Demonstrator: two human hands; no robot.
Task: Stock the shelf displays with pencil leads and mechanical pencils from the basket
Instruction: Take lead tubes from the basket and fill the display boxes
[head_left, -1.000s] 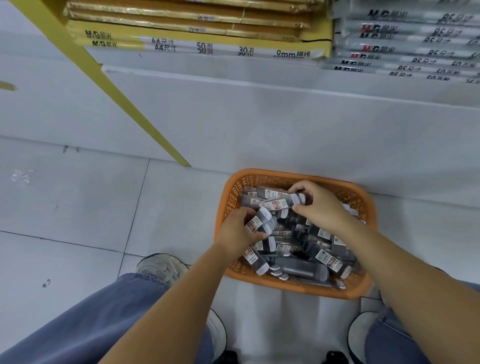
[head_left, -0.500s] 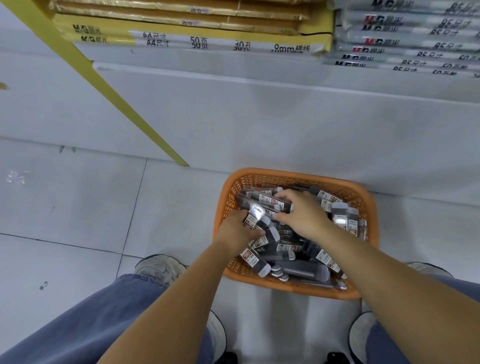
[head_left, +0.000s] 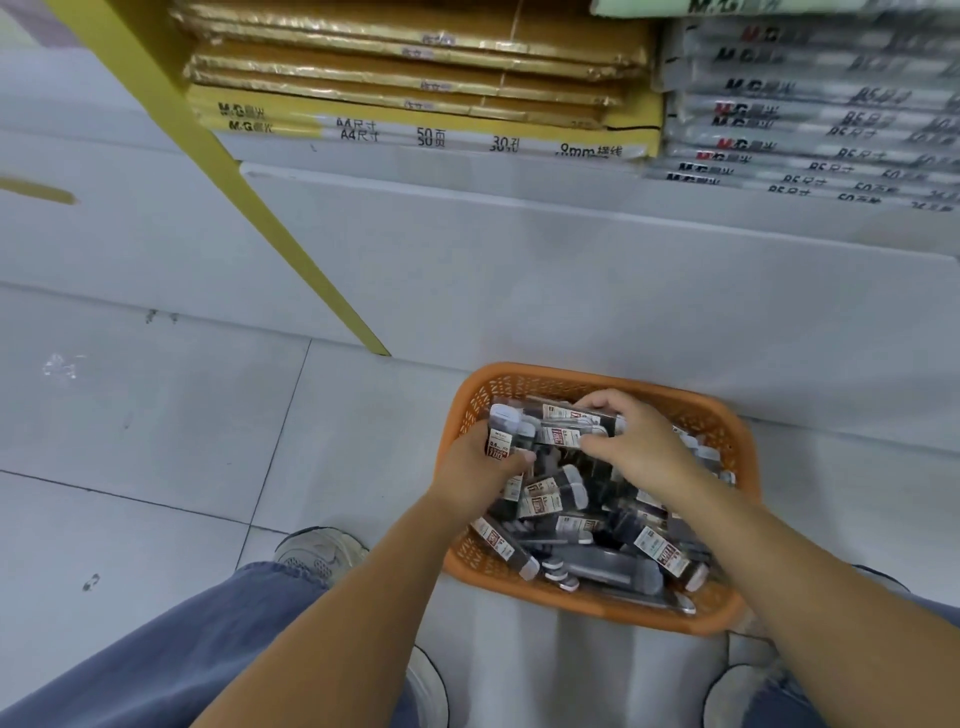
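An orange plastic basket (head_left: 571, 603) stands on the floor against the shelf base, filled with several dark pencil lead tubes (head_left: 550, 499) with white caps and red-and-white labels. My left hand (head_left: 478, 473) is at the basket's left side and grips a few upright tubes (head_left: 506, 434). My right hand (head_left: 639, 447) reaches in from the right and pinches a lead tube (head_left: 569, 426) lying crosswise near the far rim. Both forearms cover part of the basket's contents.
Above the white shelf base (head_left: 571, 291) lie stacked yellow paper packs (head_left: 415, 104) and grey packs (head_left: 810, 114). A yellow slanted upright (head_left: 249, 197) runs down to the floor left of the basket. My blue trouser legs and shoes (head_left: 322, 553) flank the basket on grey tiles.
My right hand has shifted a little toward the far rim and now pinches a crosswise tube beside my left hand. The left hand's tubes stand more upright. The view has tilted up slightly.
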